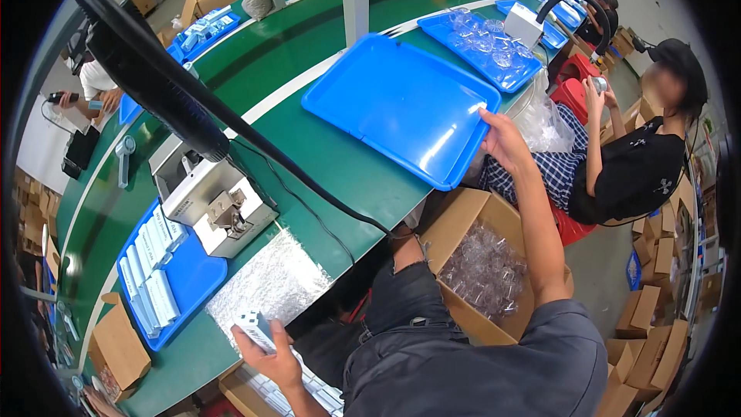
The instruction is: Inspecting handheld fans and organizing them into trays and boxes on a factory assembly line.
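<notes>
Gripping a pale blue-and-white rectangular box (260,333) in the left hand (275,363) and a rectangular blue plastic tray (394,96) over the green surface (367,197) in the right hand (505,141); apparently positioning the tray, next needing level placement.

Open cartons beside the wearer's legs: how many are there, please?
2: the right carton, holding clear plastic parts, and the left carton below the left hand, partly hidden, with pale boxes. More may be hidden.

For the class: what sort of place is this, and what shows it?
Probably a factory assembly workshop: a long green worktable, a blue tray of clear plastic parts, and a co-worker seated alongside.
</notes>
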### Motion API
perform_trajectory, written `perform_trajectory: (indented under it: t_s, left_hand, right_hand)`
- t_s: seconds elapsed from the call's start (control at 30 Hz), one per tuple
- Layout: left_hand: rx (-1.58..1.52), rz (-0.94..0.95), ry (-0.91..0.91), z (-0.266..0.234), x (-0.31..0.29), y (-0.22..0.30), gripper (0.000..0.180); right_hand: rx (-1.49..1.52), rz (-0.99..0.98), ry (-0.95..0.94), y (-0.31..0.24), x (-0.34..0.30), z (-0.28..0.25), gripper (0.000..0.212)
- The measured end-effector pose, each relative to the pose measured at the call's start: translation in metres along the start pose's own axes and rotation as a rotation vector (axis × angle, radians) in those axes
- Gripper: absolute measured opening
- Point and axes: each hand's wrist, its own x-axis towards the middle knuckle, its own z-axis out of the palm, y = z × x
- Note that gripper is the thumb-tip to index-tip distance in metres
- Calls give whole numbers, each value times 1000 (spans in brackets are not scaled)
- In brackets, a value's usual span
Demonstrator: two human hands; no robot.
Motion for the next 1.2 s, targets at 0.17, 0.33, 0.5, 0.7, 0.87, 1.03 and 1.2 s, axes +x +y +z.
perform_trajectory:
  t_s: [0.17, 0.33, 0.5, 0.7, 0.87, 1.03, 1.2]
  left_hand:
    - [240, 62, 22, -5, 17, -14, 28]
    - [269, 88, 72, -3, 18, -20, 37]
    - [304, 75, 113, -7, 17, -27, 43]
    - [373, 128, 65, -11, 18, -34, 52]
    - [268, 61, 100, -8, 16, -32, 44]
    - [309, 94, 102, -5, 18, -28, 41]
    - [316, 81, 85, 1, 19, -23, 39]
  right_hand:
    - [-127, 151, -99, -6, -35, 21, 45]
    - [-319, 258, -177, -12, -37, -7, 84]
    - [-539, -244, 415, -4, 26, -64, 51]
    - [-1305, -742, 811, 4, 83, -109, 55]
    - [-1192, -624, 774, -6, 87, -128, 43]
    - [-1377, -974, 803, -15, 69, -84, 32]
    - [-1137, -509, 15, -1, 37, 2, 38]
